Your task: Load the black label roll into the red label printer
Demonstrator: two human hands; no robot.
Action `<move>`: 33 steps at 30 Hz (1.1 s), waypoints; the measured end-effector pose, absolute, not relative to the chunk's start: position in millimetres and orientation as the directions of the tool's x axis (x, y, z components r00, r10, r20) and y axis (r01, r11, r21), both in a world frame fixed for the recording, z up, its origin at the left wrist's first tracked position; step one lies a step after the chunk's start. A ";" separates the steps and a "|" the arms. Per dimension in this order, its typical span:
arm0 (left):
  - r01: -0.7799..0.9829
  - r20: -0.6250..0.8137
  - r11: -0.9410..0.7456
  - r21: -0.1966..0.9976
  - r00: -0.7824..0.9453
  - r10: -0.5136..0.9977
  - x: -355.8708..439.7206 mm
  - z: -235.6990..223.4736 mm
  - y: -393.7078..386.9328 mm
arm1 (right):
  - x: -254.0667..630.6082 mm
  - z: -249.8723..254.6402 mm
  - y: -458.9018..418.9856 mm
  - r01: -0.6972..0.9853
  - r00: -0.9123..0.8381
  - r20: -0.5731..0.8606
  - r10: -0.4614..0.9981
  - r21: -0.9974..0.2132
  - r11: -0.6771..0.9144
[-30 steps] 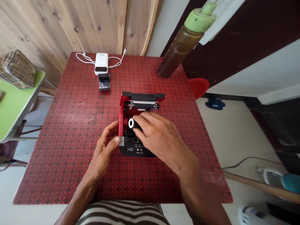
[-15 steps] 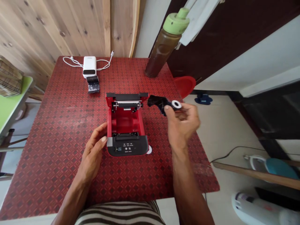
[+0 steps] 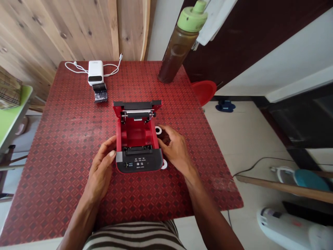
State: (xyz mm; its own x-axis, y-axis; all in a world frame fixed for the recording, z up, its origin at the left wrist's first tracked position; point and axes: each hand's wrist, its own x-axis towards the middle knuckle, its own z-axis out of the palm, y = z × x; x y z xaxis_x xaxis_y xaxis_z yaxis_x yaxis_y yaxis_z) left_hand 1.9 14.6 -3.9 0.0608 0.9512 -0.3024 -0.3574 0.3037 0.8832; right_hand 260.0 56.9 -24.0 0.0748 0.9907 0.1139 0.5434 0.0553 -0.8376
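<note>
A red and black label printer stands on the table with its lid raised and its red roll bay bare inside. My left hand grips its left side, thumb at the front corner and fingers along the wall. On the right side, my right hand has its thumb against the printer's wall and its index finger beside a small roll with a white core. That roll rests close to the printer, partly hidden by hand and wall. A second white disc-like roll end shows by the printer's front right corner.
A small white device with a strip of black film and a white cable lie at the back left of the red patterned table. A tall brown bottle with a green lid stands at the back right. A red stool is beyond the table edge.
My right hand has come down and left to the printer's right side. The roll with black film it held raised is now low beside the printer. My left hand stays at the printer.
</note>
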 end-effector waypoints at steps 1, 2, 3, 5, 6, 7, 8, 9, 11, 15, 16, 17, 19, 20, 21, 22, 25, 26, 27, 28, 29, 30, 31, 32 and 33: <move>-0.358 -0.304 0.304 0.883 0.060 0.951 1.9 -3.8 14.6 | 261.4 -23.6 55.5 0.542 0.069 0.106 0.992 -0.839 0.052; -0.359 -0.305 0.306 0.882 0.060 0.950 1.9 -3.5 14.6 | 263.3 -23.1 53.3 0.538 0.070 0.097 0.993 -0.842 0.044; -0.360 -0.307 0.307 0.881 0.059 0.950 1.8 -3.2 14.6 | 265.7 -22.2 50.2 0.533 0.077 0.086 0.993 -0.845 0.032; -0.356 -0.309 0.307 0.883 0.053 0.950 1.6 -2.4 14.4 | 273.1 -18.9 40.3 0.531 0.104 0.072 0.992 -0.848 0.006; -0.352 -0.311 0.308 0.884 0.050 0.949 1.6 -2.1 14.3 | 277.7 -16.6 33.3 0.535 0.113 0.069 0.991 -0.845 -0.002; -0.349 -0.311 0.309 0.885 0.049 0.949 1.6 -2.0 14.3 | 282.6 -14.0 24.8 0.543 0.115 0.065 0.991 -0.840 -0.008; -0.349 -0.312 0.309 0.885 0.050 0.949 1.7 -1.9 14.3 | 287.3 -11.4 15.3 0.554 0.110 0.055 0.992 -0.833 -0.015; -0.349 -0.312 0.308 0.885 0.048 0.949 1.8 -1.8 14.4 | 291.2 -9.2 4.9 0.562 0.098 0.034 0.995 -0.827 -0.027; -0.350 -0.308 0.302 0.887 0.039 0.950 2.3 -1.8 14.7 | 294.6 -7.1 -16.2 0.566 0.069 -0.029 0.997 -0.822 -0.063; -0.346 -0.307 0.292 0.891 0.013 0.952 3.7 -1.1 15.7 | 278.6 -14.8 -43.9 0.537 0.075 -0.063 0.995 -0.838 -0.094; -0.348 -0.308 0.292 0.891 0.011 0.951 3.9 -0.9 15.9 | 271.5 -18.2 -46.1 0.530 0.090 -0.040 0.995 -0.844 -0.081; -0.348 -0.307 0.291 0.891 0.009 0.952 4.0 -0.8 16.0 | 264.4 -21.5 -46.6 0.526 0.105 -0.010 0.994 -0.848 -0.064; -0.350 -0.307 0.292 0.890 0.015 0.952 3.7 -0.8 16.1 | 252.6 -26.8 -44.9 0.527 0.124 0.047 0.991 -0.849 -0.026; -0.351 -0.307 0.295 0.889 0.023 0.951 3.3 -0.9 16.0 | 248.9 -28.5 -43.7 0.528 0.129 0.065 0.990 -0.849 -0.013; -0.351 -0.309 0.300 0.887 0.032 0.951 2.8 -1.0 15.9 | 247.0 -29.3 -42.8 0.526 0.132 0.070 0.989 -0.851 -0.010; -0.352 -0.310 0.304 0.886 0.039 0.950 2.3 -1.2 15.7 | 247.0 -29.1 -42.4 0.515 0.138 0.061 0.989 -0.857 -0.019; -0.345 -0.310 0.305 0.888 0.042 0.950 1.4 -1.5 15.1 | 257.4 -21.4 -44.6 0.418 0.195 -0.027 0.980 -0.902 -0.108; -0.344 -0.313 0.307 0.887 0.039 0.949 1.5 -1.5 15.0 | 263.5 -16.0 -46.0 0.370 0.213 -0.058 0.975 -0.919 -0.135; -0.346 -0.318 0.311 0.885 0.038 0.947 1.7 -1.6 14.9 | 270.2 -9.2 -47.3 0.324 0.222 -0.078 0.972 -0.934 -0.149; -0.349 -0.324 0.316 0.882 0.037 0.945 2.0 -1.7 14.7 | 277.2 -1.2 -48.4 0.287 0.216 -0.085 0.973 -0.947 -0.146; -0.352 -0.331 0.322 0.879 0.037 0.943 2.4 -1.8 14.6 | 284.0 7.8 -49.1 0.263 0.193 -0.081 0.978 -0.956 -0.131; -0.355 -0.335 0.324 0.877 0.034 0.942 2.7 -2.2 14.5 | 290.2 17.1 -49.1 0.249 0.156 -0.070 0.985 -0.963 -0.108; -0.355 -0.335 0.323 0.877 0.030 0.942 2.9 -2.7 14.3 | 295.3 26.5 -48.2 0.237 0.107 -0.056 0.993 -0.968 -0.080; -0.353 -0.334 0.320 0.879 0.025 0.942 2.9 -3.3 14.1 | 298.9 35.6 -46.3 0.222 0.054 -0.043 0.998 -0.974 -0.054; -0.349 -0.332 0.318 0.881 0.021 0.943 2.7 -4.2 13.8 | 300.9 44.1 -43.0 0.203 -0.001 -0.037 0.999 -0.979 -0.036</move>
